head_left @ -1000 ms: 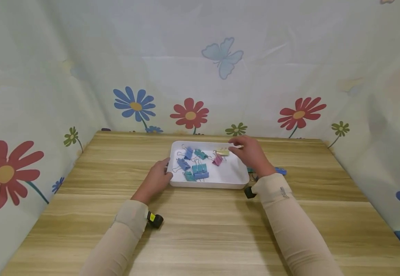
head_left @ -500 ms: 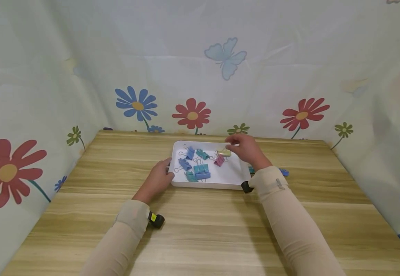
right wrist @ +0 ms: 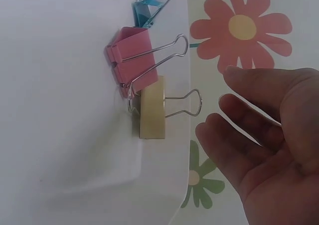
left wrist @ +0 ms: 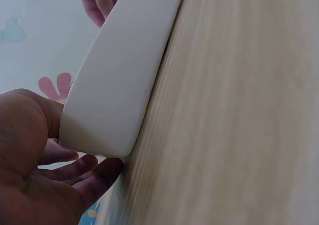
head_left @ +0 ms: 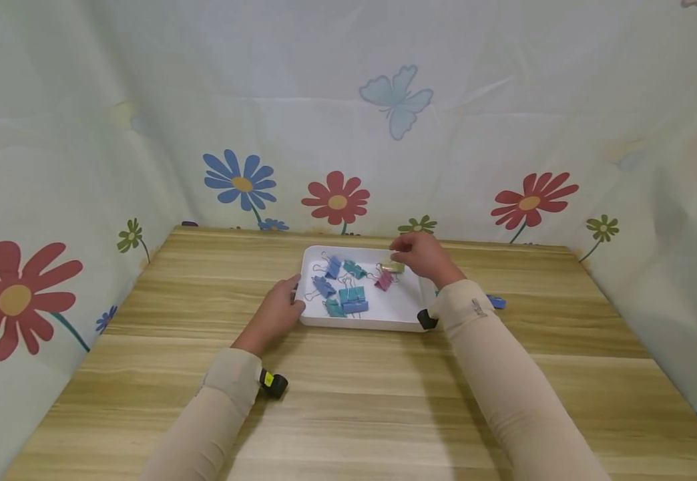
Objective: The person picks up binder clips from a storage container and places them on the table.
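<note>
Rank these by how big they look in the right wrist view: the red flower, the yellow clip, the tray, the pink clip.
1. Tray, though the frame cuts it off
2. Red flower
3. Pink clip
4. Yellow clip, showing a narrower face

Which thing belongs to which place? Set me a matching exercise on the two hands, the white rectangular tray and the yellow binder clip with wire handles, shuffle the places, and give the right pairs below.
Things
1. White rectangular tray
2. Yellow binder clip with wire handles
3. Left hand
4. Right hand

Places
A. Near the tray's far right corner, holding nothing
B. On the wood-grain table top
C. At the tray's left end, touching it
D. Inside the tray, next to a pink binder clip

Right pairs: 1-B, 2-D, 3-C, 4-A
</note>
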`<state>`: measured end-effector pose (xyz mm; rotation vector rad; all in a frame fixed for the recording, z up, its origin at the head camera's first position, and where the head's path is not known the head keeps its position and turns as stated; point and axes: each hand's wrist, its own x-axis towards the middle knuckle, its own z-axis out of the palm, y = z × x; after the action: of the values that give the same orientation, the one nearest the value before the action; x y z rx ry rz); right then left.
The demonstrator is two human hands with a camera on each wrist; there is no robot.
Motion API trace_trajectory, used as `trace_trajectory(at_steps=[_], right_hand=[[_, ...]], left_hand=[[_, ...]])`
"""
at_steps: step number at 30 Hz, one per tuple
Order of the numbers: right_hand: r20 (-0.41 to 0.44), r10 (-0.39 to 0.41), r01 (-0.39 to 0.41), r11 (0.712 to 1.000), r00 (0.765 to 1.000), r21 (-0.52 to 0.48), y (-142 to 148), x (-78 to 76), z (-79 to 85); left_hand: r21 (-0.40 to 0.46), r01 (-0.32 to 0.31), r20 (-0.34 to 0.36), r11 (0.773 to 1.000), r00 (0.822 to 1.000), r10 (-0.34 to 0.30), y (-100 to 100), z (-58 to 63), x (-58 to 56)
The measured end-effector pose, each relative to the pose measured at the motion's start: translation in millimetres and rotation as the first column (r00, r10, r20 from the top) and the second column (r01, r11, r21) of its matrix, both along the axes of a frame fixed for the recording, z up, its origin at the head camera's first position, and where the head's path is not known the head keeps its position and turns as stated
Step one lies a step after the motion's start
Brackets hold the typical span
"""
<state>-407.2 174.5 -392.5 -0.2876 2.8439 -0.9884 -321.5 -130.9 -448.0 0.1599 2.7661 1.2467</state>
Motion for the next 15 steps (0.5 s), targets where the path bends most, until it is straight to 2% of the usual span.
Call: trace_trajectory(at_steps=[7, 15], right_hand=[[0.038, 0.006, -0.008, 0.999, 0.999, 0.047, -5, -8.4, -3.8], [-0.008, 0.040, -0.038, 0.993, 0.999, 0.116, -10, -13.3, -8.7]], left_hand=[[-0.005, 0.008, -0.004, 1.000, 1.000, -0.008, -1, 1.5, -0.8], [-0.010, 0.009, -0.013, 1.000, 1.000, -0.009, -2, -2.1, -3.8]])
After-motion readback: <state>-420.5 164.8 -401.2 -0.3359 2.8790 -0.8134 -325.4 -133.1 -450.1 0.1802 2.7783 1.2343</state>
